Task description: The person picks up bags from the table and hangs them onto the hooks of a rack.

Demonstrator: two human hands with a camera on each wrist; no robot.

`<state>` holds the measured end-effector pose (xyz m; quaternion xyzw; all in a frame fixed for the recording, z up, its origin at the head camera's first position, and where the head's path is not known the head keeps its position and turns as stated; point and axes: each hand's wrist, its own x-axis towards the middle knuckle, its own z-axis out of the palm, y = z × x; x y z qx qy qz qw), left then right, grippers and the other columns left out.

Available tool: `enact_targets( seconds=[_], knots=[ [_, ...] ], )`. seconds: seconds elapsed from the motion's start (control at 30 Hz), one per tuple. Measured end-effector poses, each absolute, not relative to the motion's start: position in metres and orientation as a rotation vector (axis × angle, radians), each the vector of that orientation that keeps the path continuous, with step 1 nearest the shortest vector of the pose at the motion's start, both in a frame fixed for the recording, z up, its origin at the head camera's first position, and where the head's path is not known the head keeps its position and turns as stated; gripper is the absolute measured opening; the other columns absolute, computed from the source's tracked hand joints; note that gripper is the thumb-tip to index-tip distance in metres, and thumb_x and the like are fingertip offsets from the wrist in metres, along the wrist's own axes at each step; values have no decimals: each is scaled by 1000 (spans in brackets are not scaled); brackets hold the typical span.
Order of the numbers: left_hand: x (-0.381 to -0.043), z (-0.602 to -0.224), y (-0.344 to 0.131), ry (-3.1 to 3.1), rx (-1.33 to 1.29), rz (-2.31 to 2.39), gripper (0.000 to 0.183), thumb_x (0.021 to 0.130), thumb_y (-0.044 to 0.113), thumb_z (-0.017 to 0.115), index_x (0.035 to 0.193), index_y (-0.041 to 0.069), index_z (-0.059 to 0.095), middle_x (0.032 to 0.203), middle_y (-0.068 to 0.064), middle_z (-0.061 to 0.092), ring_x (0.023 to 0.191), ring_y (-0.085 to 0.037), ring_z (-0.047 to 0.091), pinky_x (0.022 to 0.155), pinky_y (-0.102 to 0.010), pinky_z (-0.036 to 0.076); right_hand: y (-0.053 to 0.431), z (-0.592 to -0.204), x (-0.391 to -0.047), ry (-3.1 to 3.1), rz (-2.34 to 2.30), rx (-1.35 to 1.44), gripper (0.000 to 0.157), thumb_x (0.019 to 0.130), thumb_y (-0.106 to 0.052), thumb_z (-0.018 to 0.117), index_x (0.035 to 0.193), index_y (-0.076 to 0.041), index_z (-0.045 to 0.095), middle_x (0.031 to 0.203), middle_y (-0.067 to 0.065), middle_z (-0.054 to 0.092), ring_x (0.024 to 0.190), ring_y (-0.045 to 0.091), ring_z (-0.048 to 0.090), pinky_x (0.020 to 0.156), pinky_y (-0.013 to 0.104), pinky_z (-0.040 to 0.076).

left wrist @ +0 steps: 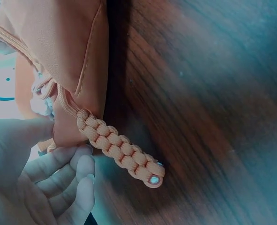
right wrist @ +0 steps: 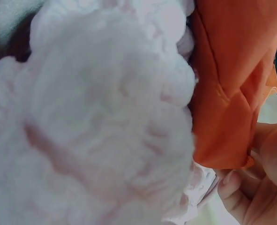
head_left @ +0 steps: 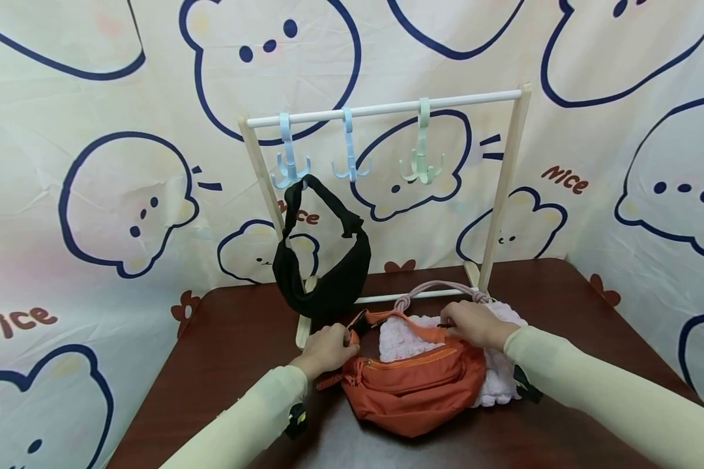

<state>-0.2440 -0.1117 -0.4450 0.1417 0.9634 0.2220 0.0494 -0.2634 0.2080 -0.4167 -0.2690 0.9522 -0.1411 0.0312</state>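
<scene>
An orange waist bag (head_left: 416,387) with a zipped front is held between both hands, in front of a fluffy pale pink bag (head_left: 504,384). My left hand (head_left: 327,350) pinches its left end where the strap joins; a braided orange cord (left wrist: 122,149) dangles beside those fingers in the left wrist view. At the upper right corner, my right hand (head_left: 475,323) grips the orange fabric, thumb and fingers closed on its end in the right wrist view. The orange strap with a black buckle (head_left: 360,323) loops behind, over the pink bag.
A rack with a white rail (head_left: 387,111) stands at the back of the brown table (head_left: 240,378). From it hang two blue hooks (head_left: 350,153) and a green hook (head_left: 422,146). A black bag (head_left: 328,280) hangs from the left blue hook. Patterned cloth surrounds the table.
</scene>
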Motion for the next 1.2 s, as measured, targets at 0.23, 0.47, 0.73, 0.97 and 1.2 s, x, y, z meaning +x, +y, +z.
enact_targets(
  seconds=[0.23, 0.47, 0.73, 0.97, 1.2],
  knots=[
    [-246, -445, -113, 2945, 423, 690, 50, 96, 24, 66, 56, 19, 37, 51, 8, 27, 46, -9, 30, 46, -25, 18, 205, -418, -265, 2952, -389, -789, 17, 89, -13, 77, 75, -15, 68, 67, -5, 61, 61, 8, 48, 58, 26, 39],
    [-248, -447, -117, 2955, 392, 685, 52, 96, 26, 65, 53, 20, 37, 49, 8, 28, 44, -9, 31, 45, -25, 18, 205, -425, -268, 2941, -291, -788, 5, 87, -12, 78, 89, -13, 74, 80, -2, 70, 73, 10, 62, 66, 34, 52],
    [-254, -448, -117, 2978, 350, 688, 47, 96, 30, 64, 56, 20, 42, 50, 8, 32, 45, -10, 35, 45, -26, 20, 202, -425, -268, 2940, -239, -774, 7, 86, -12, 79, 85, -14, 73, 77, -4, 69, 73, 9, 61, 66, 33, 51],
    [-258, -449, -115, 3012, 263, 671, 43, 94, 34, 65, 58, 19, 49, 52, 6, 39, 47, -13, 44, 46, -29, 26, 202, -426, -267, 2940, -215, -795, 8, 89, -12, 76, 83, -13, 70, 71, -5, 61, 65, 9, 48, 61, 28, 41],
    [-262, -446, -109, 3061, 206, 624, 25, 95, 35, 67, 93, 10, 63, 69, 0, 56, 57, -16, 52, 50, -32, 34, 203, -430, -268, 2971, -143, -834, 6, 87, -12, 77, 88, -11, 71, 75, -1, 65, 67, 9, 52, 62, 30, 45]
  ],
)
